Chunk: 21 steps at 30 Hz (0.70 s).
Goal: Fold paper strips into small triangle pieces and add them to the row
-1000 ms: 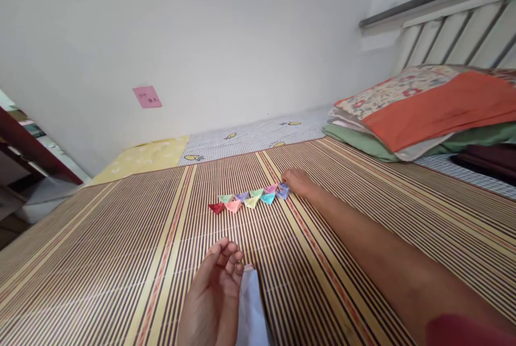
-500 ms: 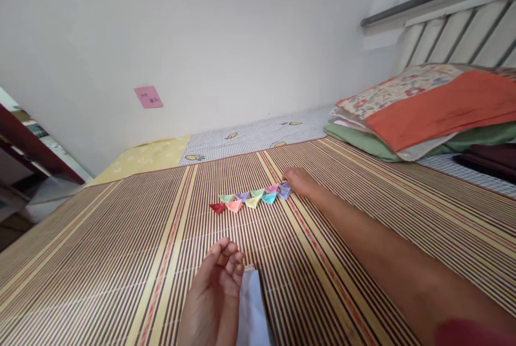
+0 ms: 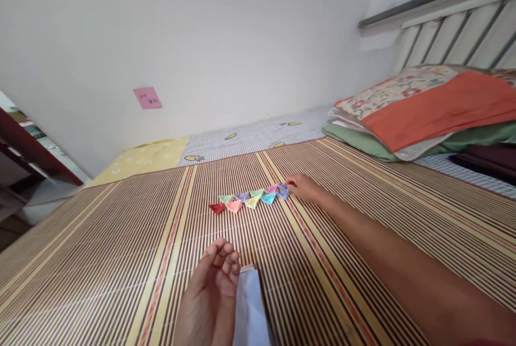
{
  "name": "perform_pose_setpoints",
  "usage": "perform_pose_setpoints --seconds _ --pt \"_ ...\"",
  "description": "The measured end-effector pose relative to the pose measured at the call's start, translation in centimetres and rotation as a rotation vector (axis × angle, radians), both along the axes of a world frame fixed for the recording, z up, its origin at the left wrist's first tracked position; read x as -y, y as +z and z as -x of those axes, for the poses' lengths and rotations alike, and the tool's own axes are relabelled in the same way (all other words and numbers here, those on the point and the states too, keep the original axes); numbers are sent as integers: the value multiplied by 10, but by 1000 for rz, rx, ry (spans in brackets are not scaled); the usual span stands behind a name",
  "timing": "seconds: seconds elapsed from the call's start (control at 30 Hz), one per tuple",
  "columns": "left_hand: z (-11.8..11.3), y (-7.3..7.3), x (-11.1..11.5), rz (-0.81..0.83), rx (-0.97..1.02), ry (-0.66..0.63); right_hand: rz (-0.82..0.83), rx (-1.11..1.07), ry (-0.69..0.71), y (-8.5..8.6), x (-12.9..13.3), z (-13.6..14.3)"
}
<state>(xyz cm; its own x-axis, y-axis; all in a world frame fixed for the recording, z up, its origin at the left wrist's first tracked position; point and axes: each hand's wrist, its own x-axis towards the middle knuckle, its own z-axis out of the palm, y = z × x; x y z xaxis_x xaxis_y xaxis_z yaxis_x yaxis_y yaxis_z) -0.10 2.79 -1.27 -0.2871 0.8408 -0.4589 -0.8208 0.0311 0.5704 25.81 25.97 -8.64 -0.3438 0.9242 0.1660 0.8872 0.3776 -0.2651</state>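
Small folded paper pieces in several colours lie in two rows on the striped mat. Red (image 3: 216, 208), salmon (image 3: 234, 206), yellow (image 3: 252, 202) and turquoise (image 3: 268, 199) pieces are in the near row. Green, lilac and pink ones make up the far row. At the right end, my right hand (image 3: 304, 187) has its fingertips pinched at the edge of a purple folded paper piece (image 3: 284, 187), partly hiding it. My left hand (image 3: 212, 287) rests palm up nearer to me, fingers loosely curled, with nothing in it. Beside it lies a pale blue flat object (image 3: 250, 303), partly covered by that hand.
The striped mat (image 3: 121, 260) covers the bed up to a checked sheet (image 3: 250, 134) by the wall. Folded bedding (image 3: 439, 107) is piled at the right below a radiator (image 3: 455, 37). A pink note (image 3: 147, 98) is stuck on the wall.
My right hand has shifted slightly right and towards me at the end of the rows. The paper pieces keep their places. My left hand has drifted slightly left, its pose unchanged.
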Motion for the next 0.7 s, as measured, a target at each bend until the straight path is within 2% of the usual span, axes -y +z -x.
perform_pose_setpoints --seconds 0.43,0.7 --pt "0 -7 0 -60 -30 -25 -122 55 9 2 13 5" --pt "1 -10 1 -93 -9 -55 -142 176 15 8 14 22"
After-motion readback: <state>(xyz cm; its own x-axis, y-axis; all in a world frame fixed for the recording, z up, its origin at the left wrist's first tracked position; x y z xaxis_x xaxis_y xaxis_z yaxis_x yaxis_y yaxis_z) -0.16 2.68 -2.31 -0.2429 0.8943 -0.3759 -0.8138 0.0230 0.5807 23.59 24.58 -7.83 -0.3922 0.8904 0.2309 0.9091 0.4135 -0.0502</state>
